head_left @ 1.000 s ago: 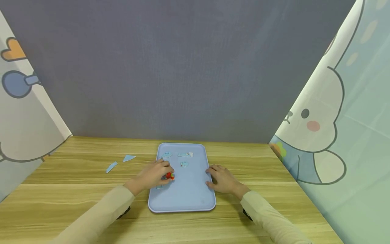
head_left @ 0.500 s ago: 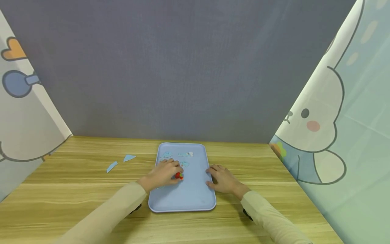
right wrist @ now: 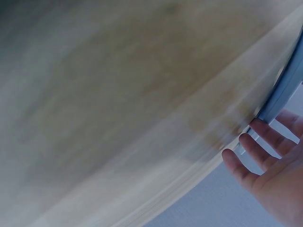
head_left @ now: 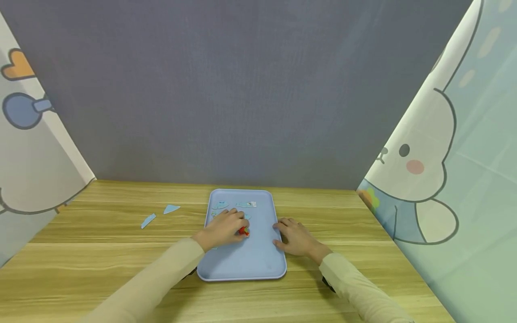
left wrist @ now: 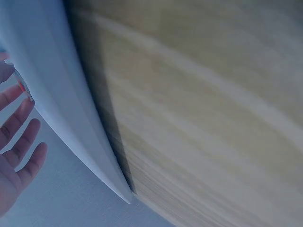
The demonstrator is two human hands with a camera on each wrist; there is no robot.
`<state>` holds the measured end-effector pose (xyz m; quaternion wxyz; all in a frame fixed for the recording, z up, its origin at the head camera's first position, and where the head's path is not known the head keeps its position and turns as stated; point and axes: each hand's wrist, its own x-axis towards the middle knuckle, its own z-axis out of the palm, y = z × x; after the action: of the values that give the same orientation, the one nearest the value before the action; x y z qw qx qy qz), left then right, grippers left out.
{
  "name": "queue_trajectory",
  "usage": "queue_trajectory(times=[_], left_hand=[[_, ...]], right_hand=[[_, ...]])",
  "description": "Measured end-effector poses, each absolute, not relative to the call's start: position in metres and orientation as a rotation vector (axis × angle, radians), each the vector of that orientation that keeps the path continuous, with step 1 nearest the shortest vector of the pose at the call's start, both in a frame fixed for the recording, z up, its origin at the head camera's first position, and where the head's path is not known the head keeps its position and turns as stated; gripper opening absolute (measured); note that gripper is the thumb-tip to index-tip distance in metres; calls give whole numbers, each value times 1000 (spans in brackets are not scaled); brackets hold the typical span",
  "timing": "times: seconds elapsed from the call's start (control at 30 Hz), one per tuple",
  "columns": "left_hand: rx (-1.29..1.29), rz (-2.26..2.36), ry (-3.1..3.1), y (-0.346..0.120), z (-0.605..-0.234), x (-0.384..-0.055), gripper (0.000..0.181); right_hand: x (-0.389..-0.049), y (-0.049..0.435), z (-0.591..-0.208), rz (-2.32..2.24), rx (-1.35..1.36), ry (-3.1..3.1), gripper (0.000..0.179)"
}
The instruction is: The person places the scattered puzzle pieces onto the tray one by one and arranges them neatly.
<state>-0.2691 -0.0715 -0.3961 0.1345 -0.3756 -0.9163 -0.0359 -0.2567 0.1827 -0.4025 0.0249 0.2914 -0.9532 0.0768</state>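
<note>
Over the middle of a pale blue tray [head_left: 242, 269], my left hand [head_left: 225, 226] pinches a thin puzzle piece [head_left: 244, 231] with red and green print between thumb and fingertips. The left wrist view catches this piece [left wrist: 22, 86] nearly edge-on, the other fingers spread beside it. My right hand [head_left: 295, 237] rests at the tray's right rim, holding nothing. Its fingers lie loosely bent by the tray edge [right wrist: 286, 82] in the right wrist view. Light blue pieces lie at the tray's far end, one at the left [head_left: 221, 205] and a strip [head_left: 246, 204]. My left hand partly covers others.
On the wooden table [head_left: 343, 215], left of the tray, lie two light blue pieces: a triangle [head_left: 171, 209] and a narrow strip [head_left: 148, 220]. A grey panel [head_left: 226, 98] stands behind the table, with printed cloth [head_left: 476, 202] along the sides.
My left hand has moved right across the tray with the red-printed puzzle piece, from near the left rim toward the middle. My right hand stays at the right rim.
</note>
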Motion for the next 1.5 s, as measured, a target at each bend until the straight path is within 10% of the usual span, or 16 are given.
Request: queue_trajectory(times=[1.5], left_hand=[[-1106, -130, -2731, -66, -395, -266, 30]], right_hand=[[-255, 182, -402, 243, 889, -2949, 45]])
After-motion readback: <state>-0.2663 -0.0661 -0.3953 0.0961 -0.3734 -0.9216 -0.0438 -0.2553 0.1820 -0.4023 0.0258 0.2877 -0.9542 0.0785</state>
